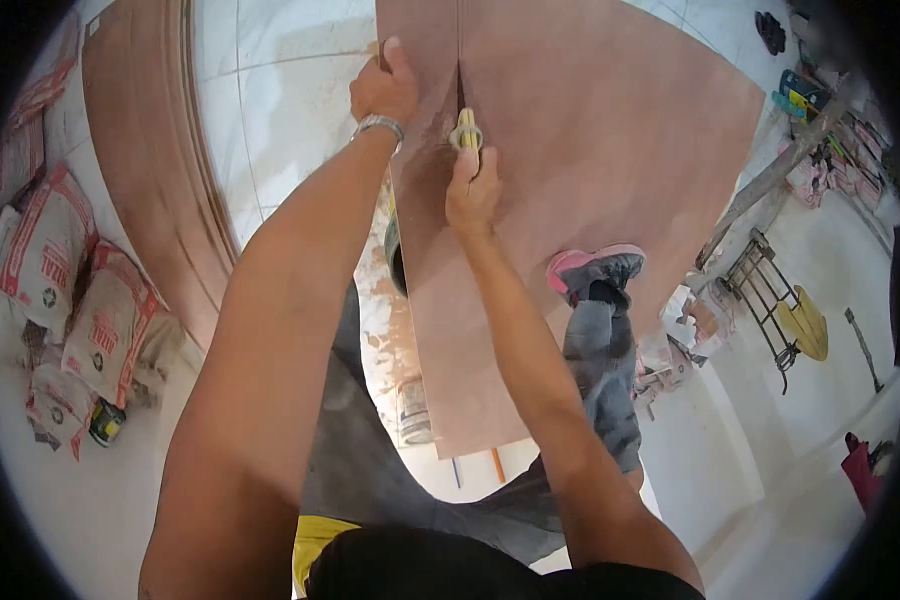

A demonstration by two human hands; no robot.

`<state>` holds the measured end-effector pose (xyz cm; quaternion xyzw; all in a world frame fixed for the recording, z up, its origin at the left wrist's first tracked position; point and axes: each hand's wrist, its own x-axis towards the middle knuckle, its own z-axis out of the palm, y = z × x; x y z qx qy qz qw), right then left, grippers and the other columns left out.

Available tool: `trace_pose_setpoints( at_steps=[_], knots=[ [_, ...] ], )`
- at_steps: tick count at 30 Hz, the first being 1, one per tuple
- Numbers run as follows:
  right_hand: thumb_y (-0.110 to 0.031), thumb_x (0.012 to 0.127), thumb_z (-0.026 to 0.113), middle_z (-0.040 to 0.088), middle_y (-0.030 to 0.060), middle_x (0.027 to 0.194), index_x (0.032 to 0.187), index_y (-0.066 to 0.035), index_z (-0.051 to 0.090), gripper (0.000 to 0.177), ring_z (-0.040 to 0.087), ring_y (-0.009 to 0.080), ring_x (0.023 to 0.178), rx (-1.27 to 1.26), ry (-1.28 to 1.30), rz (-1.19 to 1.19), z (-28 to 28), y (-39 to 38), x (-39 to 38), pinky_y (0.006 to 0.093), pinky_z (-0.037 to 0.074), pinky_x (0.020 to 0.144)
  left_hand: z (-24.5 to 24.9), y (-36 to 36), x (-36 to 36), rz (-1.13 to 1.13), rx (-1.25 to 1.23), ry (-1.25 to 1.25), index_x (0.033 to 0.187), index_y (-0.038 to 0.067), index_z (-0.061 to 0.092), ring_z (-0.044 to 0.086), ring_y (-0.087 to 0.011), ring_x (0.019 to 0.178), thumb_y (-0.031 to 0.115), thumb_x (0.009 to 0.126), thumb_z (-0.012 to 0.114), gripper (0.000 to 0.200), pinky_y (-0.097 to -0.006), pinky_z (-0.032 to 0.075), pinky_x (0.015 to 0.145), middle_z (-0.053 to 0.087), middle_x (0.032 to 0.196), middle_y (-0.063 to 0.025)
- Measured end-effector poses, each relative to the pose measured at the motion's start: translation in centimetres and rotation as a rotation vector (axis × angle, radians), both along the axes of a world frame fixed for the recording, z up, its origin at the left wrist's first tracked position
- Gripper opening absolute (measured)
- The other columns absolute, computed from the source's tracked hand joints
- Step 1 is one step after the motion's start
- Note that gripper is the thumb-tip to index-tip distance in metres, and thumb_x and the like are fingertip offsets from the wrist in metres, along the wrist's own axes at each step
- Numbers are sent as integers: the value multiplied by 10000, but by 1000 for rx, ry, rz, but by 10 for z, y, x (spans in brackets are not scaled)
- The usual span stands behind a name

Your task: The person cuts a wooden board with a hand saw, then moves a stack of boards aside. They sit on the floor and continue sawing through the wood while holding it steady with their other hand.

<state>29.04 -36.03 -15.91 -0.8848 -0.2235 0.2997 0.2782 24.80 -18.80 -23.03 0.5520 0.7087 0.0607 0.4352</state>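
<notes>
My right hand (474, 195) is closed around the yellow handle of a handsaw (467, 132). Its dark blade looks edge-on and sits in a narrow slit in a reddish-brown plywood sheet (610, 130). From the slit, a straight line runs on to the sheet's far edge. My left hand (383, 88), with a band at the wrist, grips the sheet's left edge, thumb on top and fingers partly hidden. A pink and dark grey shoe (598, 270) rests on the sheet to the right of my right forearm.
Long brown panels (150, 140) lie on the tiled floor at left, beside several printed sacks (105, 320). A bucket (414, 410) shows under the sheet's near-left edge. At right are a metal rack (760, 300), a yellow shovel blade (803, 324), a long pole (780, 165) and scattered bags.
</notes>
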Motion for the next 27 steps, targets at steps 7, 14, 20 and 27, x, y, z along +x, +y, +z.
trace_pose_setpoints(
  at_steps=[7,14,20,27],
  knots=[
    [-394,1006,502,629,266,779,948,-14,507,384,621,504,771,160,-101,16,-3,-4,4,555,456,670,6,-4,-1,14,46,-51,1117,-28,693,606,-490,1115,664,959,331,796,-519,457,988,668,1129,-309],
    [-428,979,540,631,271,766,921,-23,531,409,622,503,761,91,-144,-14,-13,-6,-1,558,462,672,-8,-3,-9,-60,61,-39,1064,-81,690,601,-493,1129,673,974,289,858,-517,446,994,654,1105,-348],
    [-415,978,547,630,265,770,908,-24,563,398,619,498,757,101,-227,-24,-11,-5,-4,553,462,668,-12,-4,-10,-10,63,-166,1118,-83,677,583,-495,1149,582,1006,334,756,-503,448,996,636,1140,-355],
    [-429,987,534,637,271,813,917,-3,586,435,616,495,777,133,-262,-3,-17,-9,0,539,463,687,-26,-43,-27,-22,51,-193,1071,-44,674,586,-530,1104,689,974,287,835,-553,444,978,653,1097,-341]
  ],
)
